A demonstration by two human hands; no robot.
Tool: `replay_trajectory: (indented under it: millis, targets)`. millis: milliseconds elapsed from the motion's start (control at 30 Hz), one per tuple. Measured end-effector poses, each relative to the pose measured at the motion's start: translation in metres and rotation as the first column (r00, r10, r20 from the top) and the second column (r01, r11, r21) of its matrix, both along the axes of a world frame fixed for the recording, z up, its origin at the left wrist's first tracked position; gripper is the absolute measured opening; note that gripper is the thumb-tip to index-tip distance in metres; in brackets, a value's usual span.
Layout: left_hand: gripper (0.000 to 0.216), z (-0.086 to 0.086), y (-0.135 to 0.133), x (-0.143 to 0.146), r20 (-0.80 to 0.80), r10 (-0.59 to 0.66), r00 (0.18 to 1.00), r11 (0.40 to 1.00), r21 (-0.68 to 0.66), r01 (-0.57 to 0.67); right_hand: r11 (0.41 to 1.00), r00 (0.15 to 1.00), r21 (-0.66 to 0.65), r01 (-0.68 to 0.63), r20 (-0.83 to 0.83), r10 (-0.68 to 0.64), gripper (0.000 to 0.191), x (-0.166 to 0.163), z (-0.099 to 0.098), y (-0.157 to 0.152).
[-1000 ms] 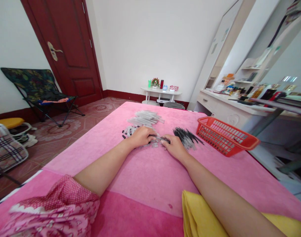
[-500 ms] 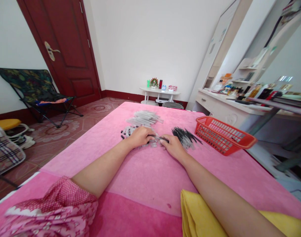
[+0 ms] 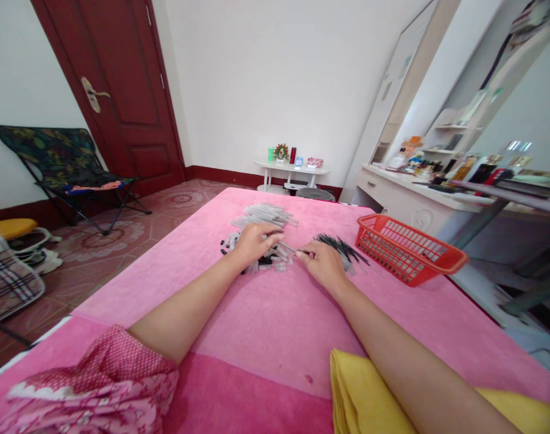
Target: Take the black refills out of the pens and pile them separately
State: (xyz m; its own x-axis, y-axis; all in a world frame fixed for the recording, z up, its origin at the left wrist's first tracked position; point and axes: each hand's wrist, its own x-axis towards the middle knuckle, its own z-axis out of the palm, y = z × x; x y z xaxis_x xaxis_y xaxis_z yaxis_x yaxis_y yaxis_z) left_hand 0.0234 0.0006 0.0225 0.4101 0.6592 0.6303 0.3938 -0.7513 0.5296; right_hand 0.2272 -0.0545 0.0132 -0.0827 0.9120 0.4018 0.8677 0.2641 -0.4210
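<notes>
A slim grey and black pen (image 3: 289,248) spans the gap between my hands, above the pink cloth. My right hand (image 3: 322,260) pinches its dark end. At the other end, my left hand (image 3: 256,242) has thumb and fingers closed around the tip, which they partly hide. Below and around my left hand lie small clear and black pen pieces (image 3: 268,261). Behind it is a pile of whitish translucent tubes (image 3: 263,214). Just beyond my right hand, thin black pen refills (image 3: 342,248) lie in a heap, partly covered by the hand.
An orange plastic basket (image 3: 410,250) stands to the right on the pink cloth (image 3: 265,325). A folded yellow cloth (image 3: 360,392) lies near my right forearm. Farther off are a white side table (image 3: 293,166), a crowded dresser (image 3: 401,184) and a folding chair (image 3: 71,163).
My left hand has risen slightly and my right hand has shifted a little to the right. More of the pen and of the small black pieces shows between them.
</notes>
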Motion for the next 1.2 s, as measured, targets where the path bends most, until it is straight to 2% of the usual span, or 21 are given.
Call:
replay_trajectory:
  millis: [67,133,200,300,367,433,567,667,700,767,833,867,933,1033,1200]
  targets:
    - [0.036,0.004,0.006,-0.005,0.264,0.108,0.958,0.993,-0.075,-0.091,0.998,0.998,-0.059,0.037,-0.050,-0.040,0.021,0.006,0.003,0.003]
    - [0.044,0.005,0.015,-0.013,0.462,0.208,0.862,0.972,-0.194,-0.131,0.990,0.988,-0.138,-0.022,-0.151,0.001,0.024,0.014,0.002,0.009]
    - [0.045,0.003,0.024,-0.021,0.590,0.302,0.749,0.935,-0.336,-0.112,0.977,0.964,-0.181,-0.112,-0.256,0.064,0.028,0.020,-0.001,0.015]
    - [0.042,-0.005,0.035,-0.033,0.672,0.425,0.606,0.851,-0.525,-0.015,0.969,0.929,-0.184,-0.167,-0.359,0.092,0.030,0.027,-0.002,0.021]
    - [0.038,-0.009,0.040,-0.039,0.687,0.483,0.544,0.806,-0.591,0.031,0.971,0.895,-0.180,-0.158,-0.441,0.064,0.027,0.030,0.002,0.020]
    - [0.033,-0.012,0.043,-0.044,0.690,0.515,0.508,0.786,-0.617,0.041,0.973,0.826,-0.190,-0.134,-0.564,0.003,0.022,0.032,0.011,0.018]
    - [0.029,-0.014,0.044,-0.048,0.681,0.532,0.503,0.778,-0.627,0.027,0.970,0.649,-0.221,-0.105,-0.754,-0.101,0.015,0.038,0.033,0.010]
    - [0.030,-0.013,0.043,-0.047,0.672,0.531,0.516,0.782,-0.624,0.008,0.977,0.617,-0.205,-0.060,-0.777,-0.125,0.016,0.047,0.046,0.008]
    - [0.031,-0.013,0.042,-0.046,0.671,0.526,0.523,0.787,-0.618,0.001,0.986,0.639,-0.168,-0.021,-0.760,-0.116,0.016,0.051,0.049,0.008]
    - [0.034,-0.013,0.042,-0.045,0.670,0.512,0.537,0.799,-0.601,-0.012,0.996,0.738,-0.022,0.084,-0.670,-0.077,0.016,0.062,0.054,0.009]
    - [0.036,-0.014,0.042,-0.045,0.670,0.497,0.552,0.811,-0.585,-0.020,0.972,0.843,0.152,0.177,-0.533,-0.070,0.015,0.073,0.059,0.010]
    - [0.036,-0.014,0.042,-0.044,0.669,0.491,0.558,0.815,-0.579,-0.022,0.953,0.873,0.215,0.212,-0.480,-0.086,0.015,0.078,0.061,0.010]
    - [0.036,-0.015,0.042,-0.044,0.668,0.485,0.564,0.820,-0.571,-0.029,0.922,0.878,0.266,0.281,-0.459,-0.135,0.015,0.087,0.066,0.008]
    - [0.036,-0.014,0.041,-0.044,0.662,0.487,0.570,0.823,-0.567,-0.044,0.892,0.808,0.243,0.380,-0.558,-0.192,0.015,0.098,0.074,0.003]
    - [0.038,-0.013,0.040,-0.043,0.652,0.488,0.581,0.825,-0.561,-0.063,0.876,0.627,0.203,0.437,-0.767,-0.136,0.024,0.118,0.081,-0.001]
